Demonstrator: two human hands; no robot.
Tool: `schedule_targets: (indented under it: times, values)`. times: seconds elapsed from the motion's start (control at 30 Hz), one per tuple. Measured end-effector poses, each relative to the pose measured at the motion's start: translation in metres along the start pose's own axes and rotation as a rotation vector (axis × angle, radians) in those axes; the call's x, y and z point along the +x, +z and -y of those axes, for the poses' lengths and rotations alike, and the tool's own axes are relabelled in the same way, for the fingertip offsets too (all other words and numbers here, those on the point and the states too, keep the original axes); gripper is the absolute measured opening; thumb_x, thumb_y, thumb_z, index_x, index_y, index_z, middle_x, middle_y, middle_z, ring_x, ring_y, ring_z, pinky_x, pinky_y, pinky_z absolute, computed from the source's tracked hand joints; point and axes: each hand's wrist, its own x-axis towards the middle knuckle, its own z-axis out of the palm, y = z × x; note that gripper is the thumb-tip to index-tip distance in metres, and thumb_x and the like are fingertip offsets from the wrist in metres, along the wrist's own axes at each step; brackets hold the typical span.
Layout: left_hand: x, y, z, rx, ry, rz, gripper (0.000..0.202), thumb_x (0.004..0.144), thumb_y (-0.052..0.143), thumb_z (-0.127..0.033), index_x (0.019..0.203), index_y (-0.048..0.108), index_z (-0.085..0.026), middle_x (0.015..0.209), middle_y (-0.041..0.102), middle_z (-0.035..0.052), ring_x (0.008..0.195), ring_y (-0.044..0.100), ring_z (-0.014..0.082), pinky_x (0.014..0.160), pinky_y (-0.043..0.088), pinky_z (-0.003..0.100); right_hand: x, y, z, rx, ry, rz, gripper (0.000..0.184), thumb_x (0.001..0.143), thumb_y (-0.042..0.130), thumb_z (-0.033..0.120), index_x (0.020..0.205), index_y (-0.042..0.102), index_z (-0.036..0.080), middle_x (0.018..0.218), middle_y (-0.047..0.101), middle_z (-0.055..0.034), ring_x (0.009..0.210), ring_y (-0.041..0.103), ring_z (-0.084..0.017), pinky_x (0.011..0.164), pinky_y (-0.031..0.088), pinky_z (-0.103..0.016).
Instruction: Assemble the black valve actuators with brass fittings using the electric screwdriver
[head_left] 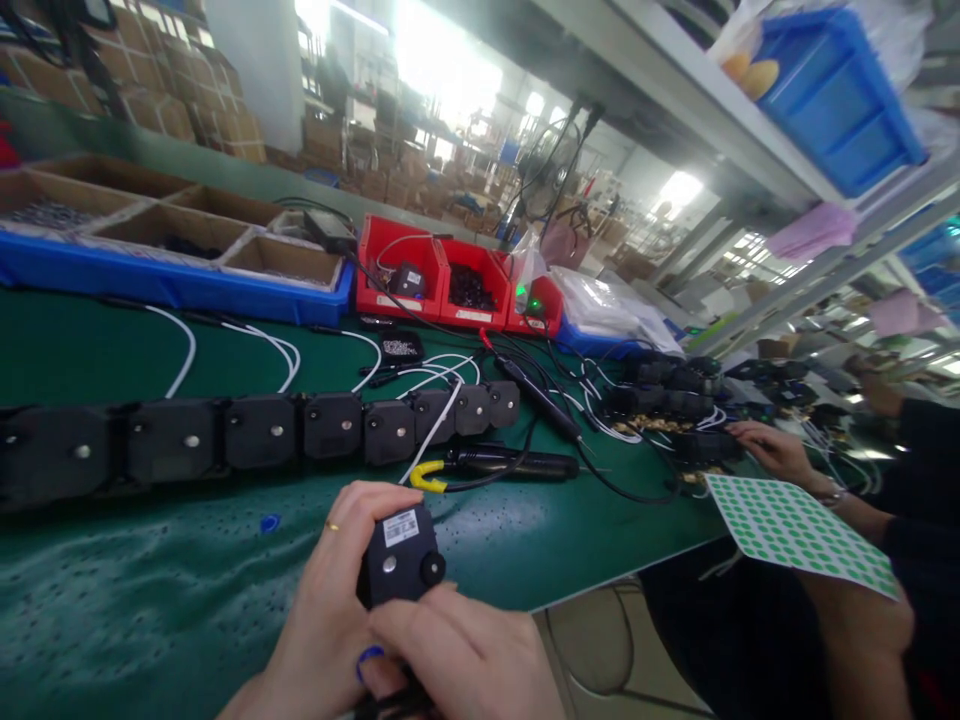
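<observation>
My left hand [330, 590] wraps round a small black motor unit [400, 558] with a white label and a silver centre, low over the green mat. Pressed against the unit's lower right side is my right hand [469, 655], its fingers closed and a blue cap on one fingertip. A long row of similar black units [259, 432] lies across the mat just beyond my hands. A black pen-shaped tool with a yellow hook end [495, 465] rests behind the held unit.
Red bins [431, 262] and a blue tray of cardboard boxes [172, 285] line the back. White and black cables [435, 375] trail over the mat. At right, another person's hand [776, 452] works near black parts beside a sheet of green dot stickers [799, 530].
</observation>
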Motion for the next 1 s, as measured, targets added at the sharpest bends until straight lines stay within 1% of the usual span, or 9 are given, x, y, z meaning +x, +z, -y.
schedule_targets:
  times: [0.07, 0.13, 0.27, 0.4, 0.53, 0.67, 0.8, 0.9, 1.0]
  values:
    - [-0.001, -0.005, 0.001, -0.024, 0.057, 0.036, 0.038, 0.08, 0.074, -0.028, 0.116, 0.064, -0.032, 0.113, 0.067, 0.0034, 0.103, 0.067, 0.0259, 0.088, 0.056, 0.036, 0.0, -0.005, 0.003, 0.001, 0.083, -0.098, 0.02, 0.091, 0.057, 0.028, 0.1, 0.075, 0.027, 0.068, 0.064, -0.0026, 0.055, 0.054, -0.017, 0.051, 0.034, -0.028]
    - [-0.002, -0.013, 0.001, -0.01, 0.091, 0.051, 0.043, 0.077, 0.078, -0.028, 0.118, 0.065, -0.034, 0.114, 0.069, 0.0024, 0.104, 0.068, 0.0256, 0.091, 0.056, 0.036, 0.001, -0.018, -0.001, 0.089, 0.211, -0.117, 0.017, 0.095, 0.058, 0.029, 0.098, 0.074, 0.026, 0.068, 0.061, -0.0015, 0.056, 0.053, -0.014, 0.054, 0.04, -0.024]
    - [-0.004, -0.03, -0.001, 0.035, 0.033, 0.055, 0.051, 0.075, 0.083, -0.025, 0.122, 0.065, -0.036, 0.119, 0.071, 0.0017, 0.109, 0.069, 0.0257, 0.096, 0.056, 0.037, 0.005, -0.042, -0.039, 0.094, 0.438, -0.062, 0.019, 0.098, 0.057, 0.035, 0.089, 0.065, 0.02, 0.071, 0.059, -0.0006, 0.061, 0.057, -0.013, 0.055, 0.043, -0.02]
    - [-0.005, -0.038, 0.0, 0.001, 0.046, 0.126, 0.062, 0.073, 0.086, -0.023, 0.128, 0.062, -0.04, 0.124, 0.071, 0.0002, 0.113, 0.07, 0.0239, 0.098, 0.057, 0.035, 0.009, -0.03, -0.079, -0.041, 0.389, -0.004, 0.012, 0.092, 0.056, 0.021, 0.092, 0.067, 0.018, 0.08, 0.066, -0.0059, 0.069, 0.063, -0.019, 0.063, 0.048, -0.028]
    - [-0.007, -0.03, 0.002, -0.005, 0.012, 0.106, 0.056, 0.08, 0.08, -0.025, 0.13, 0.062, -0.042, 0.127, 0.07, -0.0002, 0.117, 0.069, 0.0231, 0.101, 0.055, 0.034, 0.012, -0.019, -0.085, -0.078, 0.285, -0.044, 0.019, 0.092, 0.055, 0.018, 0.103, 0.071, 0.019, 0.102, 0.069, -0.011, 0.098, 0.067, -0.025, 0.086, 0.053, -0.035]
    - [-0.008, -0.014, 0.002, -0.019, -0.044, 0.013, 0.029, 0.09, 0.069, -0.035, 0.119, 0.067, -0.035, 0.13, 0.066, 0.0061, 0.119, 0.066, 0.0278, 0.101, 0.055, 0.041, 0.02, -0.04, -0.087, -0.174, 0.264, -0.128, 0.019, 0.099, 0.05, 0.02, 0.096, 0.069, 0.019, 0.101, 0.068, -0.0091, 0.097, 0.065, -0.022, 0.087, 0.052, -0.033]
    - [-0.007, -0.004, 0.0, -0.029, -0.084, -0.039, 0.008, 0.091, 0.064, -0.035, 0.098, 0.065, -0.031, 0.127, 0.063, 0.0058, 0.114, 0.066, 0.0267, 0.092, 0.056, 0.039, 0.029, -0.06, -0.103, -0.294, 0.297, -0.134, 0.017, 0.093, 0.054, 0.012, 0.087, 0.07, 0.017, 0.093, 0.067, -0.0098, 0.092, 0.062, -0.026, 0.085, 0.051, -0.038]
    - [-0.004, 0.0, -0.001, -0.04, -0.097, -0.043, 0.009, 0.091, 0.063, -0.036, 0.088, 0.065, -0.029, 0.124, 0.061, 0.0061, 0.109, 0.067, 0.0267, 0.088, 0.055, 0.039, 0.039, -0.068, -0.116, -0.309, 0.26, -0.075, 0.027, 0.087, 0.055, 0.004, 0.1, 0.074, 0.018, 0.108, 0.069, -0.0105, 0.104, 0.063, -0.026, 0.093, 0.053, -0.039]
    - [-0.003, 0.002, 0.0, -0.058, -0.088, -0.044, 0.008, 0.091, 0.063, -0.035, 0.087, 0.065, -0.029, 0.125, 0.059, 0.0055, 0.109, 0.066, 0.0261, 0.089, 0.052, 0.039, 0.056, -0.085, -0.131, -0.312, 0.291, -0.042, 0.026, 0.087, 0.055, 0.0, 0.094, 0.074, 0.016, 0.098, 0.071, -0.006, 0.093, 0.067, -0.019, 0.088, 0.057, -0.033]
